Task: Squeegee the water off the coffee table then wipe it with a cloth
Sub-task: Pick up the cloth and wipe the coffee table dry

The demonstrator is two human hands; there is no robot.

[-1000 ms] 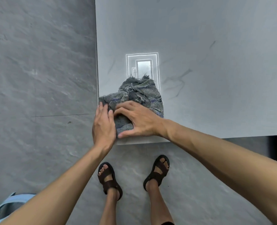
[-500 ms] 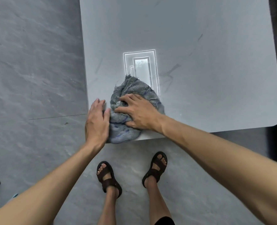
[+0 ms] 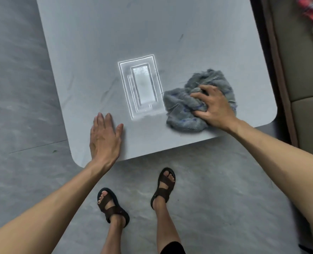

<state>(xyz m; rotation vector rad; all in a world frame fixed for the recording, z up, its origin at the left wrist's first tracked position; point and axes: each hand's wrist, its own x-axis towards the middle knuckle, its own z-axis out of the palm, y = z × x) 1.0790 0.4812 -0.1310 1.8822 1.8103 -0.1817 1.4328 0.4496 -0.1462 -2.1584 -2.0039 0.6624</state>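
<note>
The cloth (image 3: 197, 105), a second ago bunched under both hands at the near left corner of the coffee table (image 3: 188, 24), is now lying beneath the right hand (image 3: 213, 105), whose spread fingers are pressing it down near the right corner; the left hand (image 3: 104, 136) is resting flat, fingers together, bracing. The wiping pass is advancing rightward.

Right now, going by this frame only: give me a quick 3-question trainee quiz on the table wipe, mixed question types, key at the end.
1. True or false: the left hand has a grip on the crumpled grey-blue terry cloth.
2. Multiple choice: where on the pale grey rounded-corner coffee table is the cloth? A) far left corner B) near right corner C) centre, over the bright rectangular reflection
3. Fill in: the right hand presses down on the ____.

Key: 1 false, it lies flat on the bare tabletop, apart from the cloth; 2 B; 3 cloth.
</note>
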